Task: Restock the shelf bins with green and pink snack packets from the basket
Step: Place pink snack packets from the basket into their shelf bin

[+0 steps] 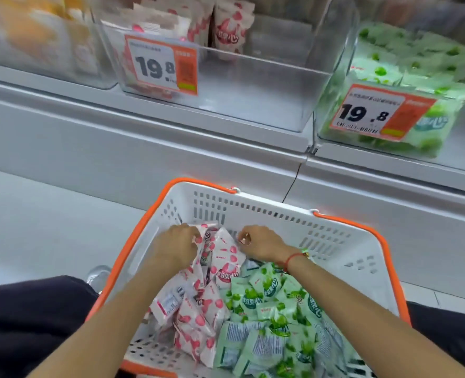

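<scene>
A white basket with an orange rim (332,257) sits in front of me, holding pink snack packets (195,309) on its left side and green snack packets (275,320) on its right. My left hand (178,242) and my right hand (258,242) both grip a bunch of pink packets (224,255) at the far end of the basket, one hand on each side. On the shelf above, a clear bin (253,88) holds a few pink packets at its back. A second clear bin (406,85) to the right is full of green packets.
Each bin carries an orange and white price tag reading 19.8, one at the left (160,65) and one at the right (378,113). A third bin with orange packets (37,36) stands at far left. A grey shelf ledge (144,148) runs between the bins and the basket.
</scene>
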The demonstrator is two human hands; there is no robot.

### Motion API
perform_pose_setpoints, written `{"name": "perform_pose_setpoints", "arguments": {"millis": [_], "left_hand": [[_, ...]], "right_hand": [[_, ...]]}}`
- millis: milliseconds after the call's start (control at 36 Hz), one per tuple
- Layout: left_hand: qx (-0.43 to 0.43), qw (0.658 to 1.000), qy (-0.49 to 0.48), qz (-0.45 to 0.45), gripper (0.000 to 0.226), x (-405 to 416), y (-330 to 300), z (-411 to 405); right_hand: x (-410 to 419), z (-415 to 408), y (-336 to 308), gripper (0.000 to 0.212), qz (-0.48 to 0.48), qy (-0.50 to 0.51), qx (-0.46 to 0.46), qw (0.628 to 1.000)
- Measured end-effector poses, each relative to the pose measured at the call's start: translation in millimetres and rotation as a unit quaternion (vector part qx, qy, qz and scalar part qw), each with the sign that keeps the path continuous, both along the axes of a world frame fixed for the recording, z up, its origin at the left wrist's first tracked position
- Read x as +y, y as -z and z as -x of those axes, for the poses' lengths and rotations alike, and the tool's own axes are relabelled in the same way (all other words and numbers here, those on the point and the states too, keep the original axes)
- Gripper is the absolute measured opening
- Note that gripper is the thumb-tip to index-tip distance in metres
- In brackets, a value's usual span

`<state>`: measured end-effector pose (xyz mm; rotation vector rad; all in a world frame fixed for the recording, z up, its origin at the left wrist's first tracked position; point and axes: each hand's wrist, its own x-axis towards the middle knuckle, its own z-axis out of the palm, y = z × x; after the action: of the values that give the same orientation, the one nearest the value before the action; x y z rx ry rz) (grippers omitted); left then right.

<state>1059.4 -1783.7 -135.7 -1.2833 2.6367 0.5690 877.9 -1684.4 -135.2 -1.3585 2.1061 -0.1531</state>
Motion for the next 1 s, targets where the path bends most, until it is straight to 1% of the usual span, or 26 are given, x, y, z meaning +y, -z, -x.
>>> {"name": "perform_pose_setpoints", "arguments": {"millis": [28, 83, 139, 194, 250, 333, 361, 417, 444, 472, 500, 528, 556, 583, 639, 695, 750, 833, 889, 945, 1000], "left_hand": [[-0.044, 0.999, 0.031, 0.0, 0.04, 3.4, 9.8, -3.8], [-0.11, 0.992, 0.066, -0.019, 0.053, 9.4, 25.5, -10.8], [-0.125, 0.989, 0.063, -0.055, 0.065, 12.5, 36.2, -16.1], [-0.122, 0.988, 0.057, -0.072, 0.07, 14.4, 42.4, -19.1], [-0.122, 0.989, 0.06, -0.063, 0.07, 16.4, 43.1, -18.9], [-0.131, 0.989, 0.065, -0.027, 0.064, 17.0, 40.3, -13.2], [-0.126, 0.99, 0.067, -0.019, 0.06, 15.0, 38.5, -9.9], [-0.08, 0.994, 0.065, -0.038, 0.049, 8.7, 33.9, -1.8], [-0.043, 0.995, 0.061, -0.071, 0.046, 6.5, 29.4, 3.4], [-0.009, 0.991, 0.055, -0.12, 0.049, 3.5, 26.0, 9.4], [0.017, 0.981, 0.045, -0.188, 0.057, 1.8, 18.6, 14.8], [0.03, 0.964, 0.03, -0.261, 0.067, -0.3, 11.1, 19.9], [0.039, 0.948, 0.02, -0.315, 0.073, -2.2, 2.2, 24.5], [0.044, 0.938, 0.017, -0.344, 0.072, -5.4, -5.5, 27.7], [0.063, 0.936, 0.024, -0.345, 0.06, -12.7, -25.1, 30.7], [0.11, 0.931, 0.035, -0.347, 0.045, -22.3, -46.8, 29.7], [0.164, 0.919, 0.045, -0.355, 0.029, -31.9, -70.8, 27.2], [0.271, 0.904, 0.031, -0.33, 0.027, -41.9, -113.0, 22.7], [0.339, 0.893, 0.019, -0.296, 0.019, -46.3, -140.3, 20.4], [0.394, 0.88, 0.017, -0.264, 0.015, -47.1, -166.3, 20.0], [0.416, 0.877, 0.024, -0.239, 0.018, -48.5, -189.7, 19.3]], "right_hand": [[2.3, -1.8, 10.6, 0.032, -0.039, -0.02, -0.024, 0.999], [7.3, -5.4, 30.0, 0.044, -0.08, -0.049, -0.06, 0.994], [12.1, -10.4, 46.8, 0.052, -0.09, -0.057, -0.059, 0.993], [18.0, -17.7, 60.8, 0.059, -0.088, -0.065, -0.023, 0.994], [22.4, -26.2, 69.7, 0.052, -0.06, -0.049, 0.003, 0.997], [21.7, -32.3, 73.3, 0.026, -0.013, -0.025, 0.052, 0.998], [20.0, -30.4, 71.8, 0.02, -0.012, -0.026, 0.048, 0.998], [15.5, -22.3, 61.2, 0.02, -0.017, -0.024, -0.003, 1.0], [12.8, -17.1, 51.8, 0.02, -0.016, -0.016, -0.038, 0.999], [9.8, -10.4, 41.0, 0.017, -0.008, -0.001, -0.072, 0.997], [6.3, -3.2, 29.3, 0.015, 0.004, 0.015, -0.1, 0.995], [2.5, 2.5, 15.2, 0.018, 0.014, 0.024, -0.12, 0.992], [-1.0, 6.8, 0.2, 0.021, 0.024, 0.027, -0.136, 0.99], [-4.4, 10.2, -13.9, 0.02, 0.028, 0.028, -0.152, 0.988], [-10.0, 15.6, -44.0, 0.018, 0.033, 0.028, -0.174, 0.984], [-14.7, 19.8, -74.2, 0.026, 0.048, 0.037, -0.175, 0.983], [-17.8, 18.9, -105.7, 0.028, 0.084, 0.05, -0.192, 0.977], [-21.7, 13.6, -148.2, 0.029, 0.144, 0.097, -0.233, 0.957], [-24.5, 10.1, -170.5, 0.037, 0.168, 0.115, -0.241, 0.949], [-27.3, 6.9, -190.6, 0.043, 0.202, 0.122, -0.23, 0.944], [-30.8, 4.9, -210.4, 0.041, 0.251, 0.117, -0.203, 0.939]]}}
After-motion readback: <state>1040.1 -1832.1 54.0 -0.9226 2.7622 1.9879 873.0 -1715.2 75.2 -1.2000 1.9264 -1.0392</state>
